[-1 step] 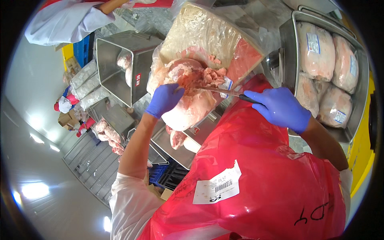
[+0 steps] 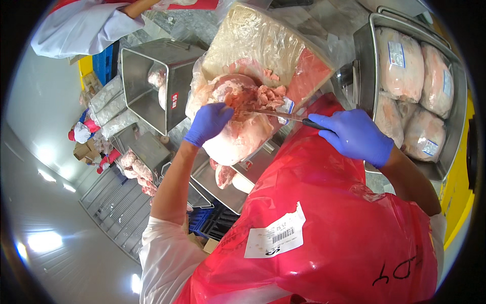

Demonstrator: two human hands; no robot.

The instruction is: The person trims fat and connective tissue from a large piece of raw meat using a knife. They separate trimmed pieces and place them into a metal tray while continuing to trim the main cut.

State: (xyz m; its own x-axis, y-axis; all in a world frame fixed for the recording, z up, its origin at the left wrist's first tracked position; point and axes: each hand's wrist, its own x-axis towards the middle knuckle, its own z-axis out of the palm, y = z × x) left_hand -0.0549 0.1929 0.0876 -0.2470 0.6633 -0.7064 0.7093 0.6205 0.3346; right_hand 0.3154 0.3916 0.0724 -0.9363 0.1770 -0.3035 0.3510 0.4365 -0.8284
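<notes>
A large piece of pale, skin-covered meat [image 2: 240, 139] with a pink cut face lies on the near side of a film-covered cutting board [image 2: 258, 38]. My left hand [image 2: 210, 123], in a blue glove, is closed at the meat's left edge, pinching a bit of it. My right hand [image 2: 354, 136], gloved too, grips a knife [image 2: 288, 116] by its dark handle. The thin blade points left across the meat, its tip beside my left fingers. Small pink trimmings [image 2: 271, 96] are heaped just beyond the blade. A label in plastic [image 2: 286, 105] lies next to them.
At right, a steel tub [image 2: 372, 30] holds several bagged, labelled meat pieces [image 2: 400, 66]. A steel bin [image 2: 144, 96] stands left of the board; another tub [image 2: 202, 175] with meat is below it. A co-worker's white sleeve [image 2: 86, 28] shows at upper left.
</notes>
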